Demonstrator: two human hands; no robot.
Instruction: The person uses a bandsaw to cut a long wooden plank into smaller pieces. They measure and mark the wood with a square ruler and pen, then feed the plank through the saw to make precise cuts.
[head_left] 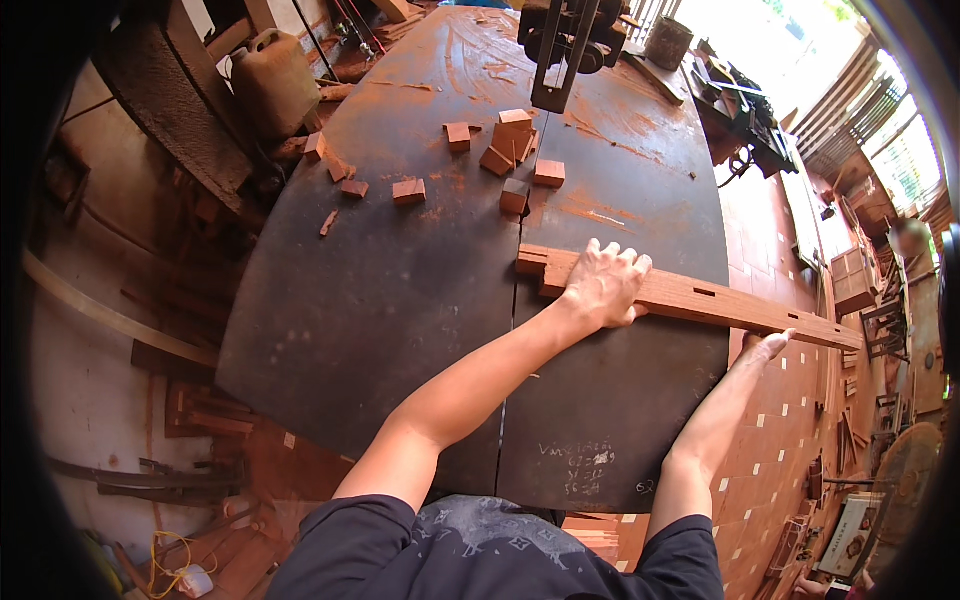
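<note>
A long reddish-brown wooden beam [672, 293] lies across the right part of a dark metal machine table [360, 330]. Its left end is notched in a step, and narrow slots are cut along its face. My left hand [605, 284] is wrapped over the beam near the notched end, fingers on its far edge. Beyond the table's right edge, my right hand [770, 346] grips the beam from its near side, with the fingers mostly hidden beneath. Just past the beam's notched end, a small wooden block [514, 196] sits beside the slit in the table.
A black saw guide [568, 55] hangs over the table's far side. Several block offcuts, such as one block [409, 191], and reddish sawdust lie about. A dusty jerrycan [274, 84] stands at far left. Tiled floor [755, 440] stretches along the right; a blurred person [910, 242] is there.
</note>
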